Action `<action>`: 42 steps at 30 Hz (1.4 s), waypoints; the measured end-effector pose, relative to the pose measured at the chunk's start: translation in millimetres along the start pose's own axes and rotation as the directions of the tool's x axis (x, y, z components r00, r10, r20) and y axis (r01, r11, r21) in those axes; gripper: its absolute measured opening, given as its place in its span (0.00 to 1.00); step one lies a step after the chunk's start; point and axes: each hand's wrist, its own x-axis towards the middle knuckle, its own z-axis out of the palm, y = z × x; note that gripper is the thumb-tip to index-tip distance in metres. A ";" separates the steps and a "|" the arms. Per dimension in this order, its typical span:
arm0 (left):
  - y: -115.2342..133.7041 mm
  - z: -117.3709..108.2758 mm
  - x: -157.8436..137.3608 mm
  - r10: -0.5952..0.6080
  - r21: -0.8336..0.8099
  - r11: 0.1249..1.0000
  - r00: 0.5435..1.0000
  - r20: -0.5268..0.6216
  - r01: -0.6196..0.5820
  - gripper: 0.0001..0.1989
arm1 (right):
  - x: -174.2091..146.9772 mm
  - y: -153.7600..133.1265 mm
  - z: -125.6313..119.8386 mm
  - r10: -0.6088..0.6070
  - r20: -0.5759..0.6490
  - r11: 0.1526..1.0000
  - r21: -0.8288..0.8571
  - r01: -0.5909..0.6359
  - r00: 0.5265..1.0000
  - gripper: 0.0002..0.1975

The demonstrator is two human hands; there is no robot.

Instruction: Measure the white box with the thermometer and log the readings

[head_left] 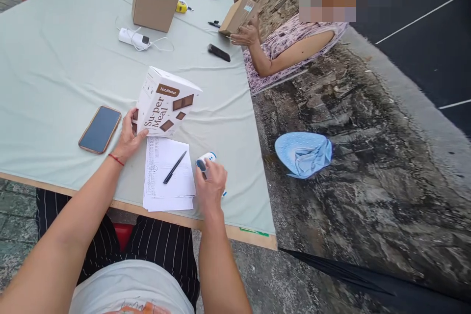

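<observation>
A box (169, 100) is resting tilted in the clasping left hand (129, 138), in from the tabletop's (55, 68) near edge; toward the near right corner, the right hand (212, 184) is gripping a white device (207, 157) with curled fingers. Papers (158, 189) are lying between.

white device (208, 157): partly covered by right hand (211, 181) | sheets (157, 176): print too small

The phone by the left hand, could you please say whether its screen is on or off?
Apparently off: the phone lies face up, dark, with nothing lit.
</observation>
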 end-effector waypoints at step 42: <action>-5.0 12.4 -20.7 -0.079 0.468 0.884 0.986 0.148 0.000 0.73 | 4.1 -89.7 48.6 0.163 0.353 0.684 0.632 -0.363 0.922 0.06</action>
